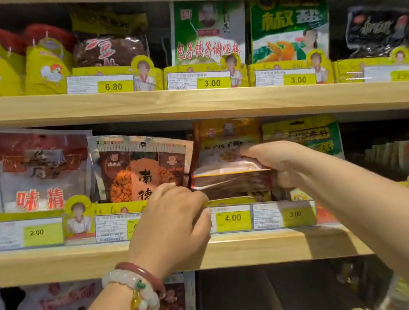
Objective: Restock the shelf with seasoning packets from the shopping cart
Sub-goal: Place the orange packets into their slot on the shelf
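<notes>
A stack of brown seasoning packets (230,181) lies flat at the front of the middle wooden shelf (261,247), above the 4.00 price tag (232,218). My right hand (274,161) grips the stack's right end, fingers curled over its top. My left hand (173,220) pinches the stack's left end, and its wrist wears two bracelets. Behind the stack stands an upright packet of the same brown-and-yellow kind (227,136). The shopping cart is out of view.
To the left of the stack stand an orange-brown packet (143,170) and a red-and-white packet (43,169); a green-and-yellow one (306,134) stands to the right. The upper shelf (192,104) holds green packets and yellow chicken-logo jars. Yellow tag holders line the shelf fronts.
</notes>
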